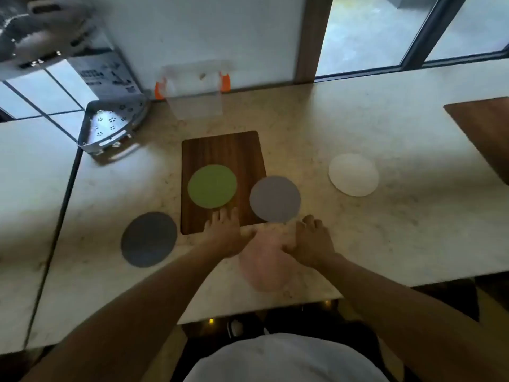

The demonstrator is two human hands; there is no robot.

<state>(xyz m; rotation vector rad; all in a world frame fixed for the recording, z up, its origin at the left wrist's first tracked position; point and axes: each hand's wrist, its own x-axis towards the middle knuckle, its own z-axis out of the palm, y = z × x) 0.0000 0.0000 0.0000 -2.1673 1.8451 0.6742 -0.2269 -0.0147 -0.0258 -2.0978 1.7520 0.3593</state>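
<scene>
A pale pink round mat (264, 267) lies near the counter's front edge, blurred. My left hand (224, 234) and my right hand (312, 242) rest on its far edge, fingers stretched forward; whether the thumbs pinch it I cannot tell. A green round mat (212, 186) sits on a dark wooden board (223, 147). A light grey round mat (275, 199) overlaps the board's right edge. A dark grey round mat (149, 239) lies to the left, a white round mat (353, 174) to the right.
A clear plastic container (194, 92) with orange clips stands at the back by the wall. A perforated metal corner rack (111, 128) sits at the back left. Another wooden board (484, 133) lies at the far right. The marble counter (399, 230) ends just before my body.
</scene>
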